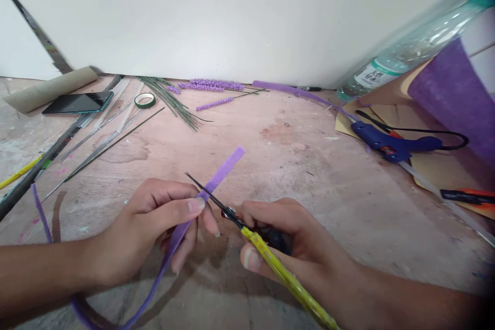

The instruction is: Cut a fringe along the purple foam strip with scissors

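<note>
My left hand point(166, 216) pinches a long purple felt strip point(222, 174) between thumb and fingers. The strip's short end points up and away, while its long tail hangs below the hand and loops round to the left. In my right hand point(294, 247) is a pair of scissors point(228, 210) with thin black blades. A long, worn yellow length point(286, 273) runs back from them past my right thumb. The blades lie across the strip just beyond my left fingertips; I cannot tell whether they have cut into it. My fingers partly hide the scissors' handles.
Purple beaded flower stems point(211, 85), green wires point(170, 95) and a tape roll point(145, 100) lie at the back. A phone point(77, 103) and cardboard tube point(54, 90) are at left. A blue glue gun point(390, 142), plastic bottle point(402, 62) and purple felt sheet point(456, 98) are at right.
</note>
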The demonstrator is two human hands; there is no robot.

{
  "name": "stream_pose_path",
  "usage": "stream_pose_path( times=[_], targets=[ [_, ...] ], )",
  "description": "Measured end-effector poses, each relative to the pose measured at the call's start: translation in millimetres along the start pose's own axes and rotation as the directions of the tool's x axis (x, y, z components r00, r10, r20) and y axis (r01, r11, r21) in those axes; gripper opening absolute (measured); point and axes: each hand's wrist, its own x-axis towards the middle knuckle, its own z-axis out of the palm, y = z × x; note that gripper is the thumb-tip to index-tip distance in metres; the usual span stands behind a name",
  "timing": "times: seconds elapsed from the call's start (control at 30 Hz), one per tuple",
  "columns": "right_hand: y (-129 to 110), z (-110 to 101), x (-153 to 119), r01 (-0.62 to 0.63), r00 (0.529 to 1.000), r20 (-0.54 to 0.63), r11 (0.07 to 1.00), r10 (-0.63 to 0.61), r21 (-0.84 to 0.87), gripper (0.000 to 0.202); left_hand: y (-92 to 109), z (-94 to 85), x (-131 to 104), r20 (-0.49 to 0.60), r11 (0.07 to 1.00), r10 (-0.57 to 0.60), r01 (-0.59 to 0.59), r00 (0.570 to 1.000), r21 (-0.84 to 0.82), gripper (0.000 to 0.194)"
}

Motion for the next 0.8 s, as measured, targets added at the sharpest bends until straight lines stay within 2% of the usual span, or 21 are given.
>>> stream_pose_path(
  times=[0.27, 0.5, 0.67, 0.8],
  targets=[
    [0.8, -0.6, 0.2, -0.004, 0.999, 0.035, 1.0, 0.004, 0.008, 0.052, -0.6, -0.7, 0.5, 0.021, 1.0, -0.019, 0.019, 1.0, 0.023, 0.033],
    [5.5, -0.6, -0.8, 0.008, 0.998, 0.056, 1.0, -0.01, 0.024, 0.04, -1.3, -1.4, -0.7, 0.021, 1.0, -0.009, 0.009, 1.0, 0.007, 0.034],
    [3.5, -0.1, -0.3, 0.011, 0.999, 0.044, 1.0, -0.012, 0.018, 0.045, -1.0, -0.1, -1.1, 0.016, 0.999, 0.009, -0.01, 1.0, 0.039, 0.033],
    [0.3, -0.2, -1.0, 0.015, 0.999, 0.035, 0.999, -0.013, -0.044, 0.042, -0.7, -0.4, -1.3, -0.013, 0.996, 0.062, -0.061, 0.998, 0.059, 0.032]
  ],
)
